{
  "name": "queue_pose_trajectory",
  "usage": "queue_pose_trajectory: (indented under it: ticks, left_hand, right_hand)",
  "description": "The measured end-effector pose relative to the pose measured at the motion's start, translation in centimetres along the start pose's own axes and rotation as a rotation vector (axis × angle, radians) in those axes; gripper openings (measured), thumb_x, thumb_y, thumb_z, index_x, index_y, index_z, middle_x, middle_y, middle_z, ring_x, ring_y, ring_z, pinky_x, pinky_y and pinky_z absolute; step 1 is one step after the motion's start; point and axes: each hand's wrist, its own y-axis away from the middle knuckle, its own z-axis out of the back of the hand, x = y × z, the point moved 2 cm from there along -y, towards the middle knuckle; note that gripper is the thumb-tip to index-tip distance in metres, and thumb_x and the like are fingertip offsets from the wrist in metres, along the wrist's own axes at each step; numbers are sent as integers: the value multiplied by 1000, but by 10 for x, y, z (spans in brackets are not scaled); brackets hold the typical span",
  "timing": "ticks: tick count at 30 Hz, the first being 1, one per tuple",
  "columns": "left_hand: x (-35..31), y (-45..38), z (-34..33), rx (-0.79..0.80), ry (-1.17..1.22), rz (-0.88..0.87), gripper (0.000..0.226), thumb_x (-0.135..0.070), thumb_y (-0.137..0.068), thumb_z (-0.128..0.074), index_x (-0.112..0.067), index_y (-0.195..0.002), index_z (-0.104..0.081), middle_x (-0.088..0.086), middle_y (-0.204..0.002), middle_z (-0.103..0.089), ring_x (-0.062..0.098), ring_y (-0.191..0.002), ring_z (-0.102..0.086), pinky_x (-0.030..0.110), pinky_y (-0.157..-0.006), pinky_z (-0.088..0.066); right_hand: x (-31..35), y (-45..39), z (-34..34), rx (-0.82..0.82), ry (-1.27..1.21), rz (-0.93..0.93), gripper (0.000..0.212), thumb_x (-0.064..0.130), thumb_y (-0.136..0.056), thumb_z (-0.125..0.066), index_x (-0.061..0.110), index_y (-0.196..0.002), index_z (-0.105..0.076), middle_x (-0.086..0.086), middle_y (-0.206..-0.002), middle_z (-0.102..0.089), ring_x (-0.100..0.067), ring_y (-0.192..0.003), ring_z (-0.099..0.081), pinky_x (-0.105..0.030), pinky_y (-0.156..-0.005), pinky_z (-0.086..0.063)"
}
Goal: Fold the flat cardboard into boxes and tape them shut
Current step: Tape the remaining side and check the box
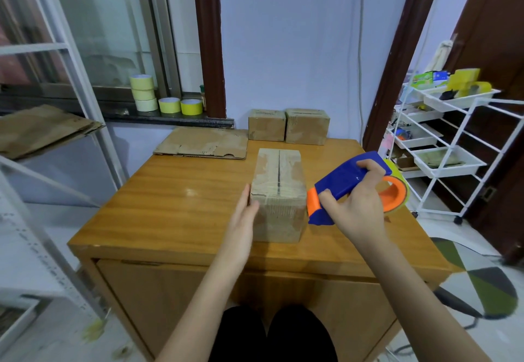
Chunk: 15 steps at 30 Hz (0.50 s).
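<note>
A folded cardboard box (279, 183) stands in the middle of the wooden table (175, 200), its top flaps closed along a dark seam. My left hand (242, 222) lies flat with straight fingers against the box's left side. My right hand (358, 205) grips a blue and orange tape dispenser (344, 183) just to the right of the box, its orange front end near the box's upper right edge. Two closed boxes (287, 126) stand side by side at the table's far edge. A flat sheet of cardboard (204, 143) lies at the far left.
Several yellow tape rolls (158, 97) sit on the window sill. More flat cardboard (42, 129) rests on a white shelf at the left. A white wheeled rack (442, 140) with trays stands at the right. The wall is close behind the table.
</note>
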Motion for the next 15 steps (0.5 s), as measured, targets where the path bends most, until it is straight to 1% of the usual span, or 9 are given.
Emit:
queue_pose_trajectory:
  ticks: [1,3,5,9,10,11,12,13,15]
  left_hand:
    - [4,3,-5,34,28,4,54,-26,-101,-39,-36,-150,-17,-24,-136,-30,-2,-126,-26,26,-107,-22]
    - [18,1,-9,43,-27,-33,68,-17,-99,-46,-37,-151,-8,-19,-148,-26,2,-135,-24,27,-109,-23]
    - [26,-3,-12,23,-96,-52,75,-10,-97,-49,-35,-151,-5,-15,-152,-24,4,-138,-23,27,-110,-24]
    - [43,-2,-13,-70,-188,23,64,-20,-99,-47,-27,-153,-13,-5,-153,-33,15,-141,-30,40,-116,-28]
    - [46,1,-12,-95,-231,17,63,-23,-99,-46,-27,-153,-15,-4,-153,-32,16,-141,-30,42,-116,-28]
    - [45,2,-10,-121,-295,-1,65,-25,-98,-47,-28,-153,-12,-4,-156,-27,16,-143,-26,43,-116,-26]
    - [39,2,-7,-152,-376,-38,68,-26,-98,-48,-27,-153,-7,-4,-159,-18,16,-145,-19,42,-118,-21]
    - [31,1,-5,-183,-474,-106,73,-26,-97,-49,-25,-153,-2,-5,-160,-8,13,-146,-11,37,-119,-14]
    - [6,-3,-4,-214,-729,-335,77,-26,-96,-51,-21,-153,1,-12,-153,5,4,-142,3,26,-116,0]
  right_hand:
    - [0,0,0,0,0,-1,61,13,-78,-70,9,-121,-26,3,-72,-54,-13,-62,-58,-24,-52,-41]
    - [1,1,-1,1,5,-4,61,15,-78,-70,10,-121,-26,1,-72,-56,-15,-61,-59,-26,-51,-43]
    - [3,1,-1,-4,13,-5,62,17,-78,-69,11,-121,-25,-1,-72,-56,-15,-60,-58,-27,-51,-43]
    - [4,1,-1,-6,16,-17,61,19,-78,-69,12,-120,-26,-3,-74,-57,-15,-60,-58,-24,-50,-40]
    - [3,2,-1,-5,10,-19,61,19,-78,-69,12,-120,-25,-3,-75,-57,-15,-61,-58,-24,-51,-40]
    - [3,1,-1,-6,6,-21,60,18,-78,-69,13,-119,-25,-4,-75,-57,-15,-61,-58,-24,-51,-40]
    - [3,1,-1,-6,3,-25,60,18,-78,-69,14,-119,-25,-4,-75,-57,-15,-61,-58,-24,-51,-41]
    - [2,1,-2,-5,-1,-30,59,18,-78,-68,14,-119,-25,-4,-75,-58,-15,-62,-58,-25,-52,-41]
    - [2,0,-2,1,-8,-35,59,18,-78,-68,15,-118,-25,-5,-75,-58,-16,-62,-59,-26,-52,-42]
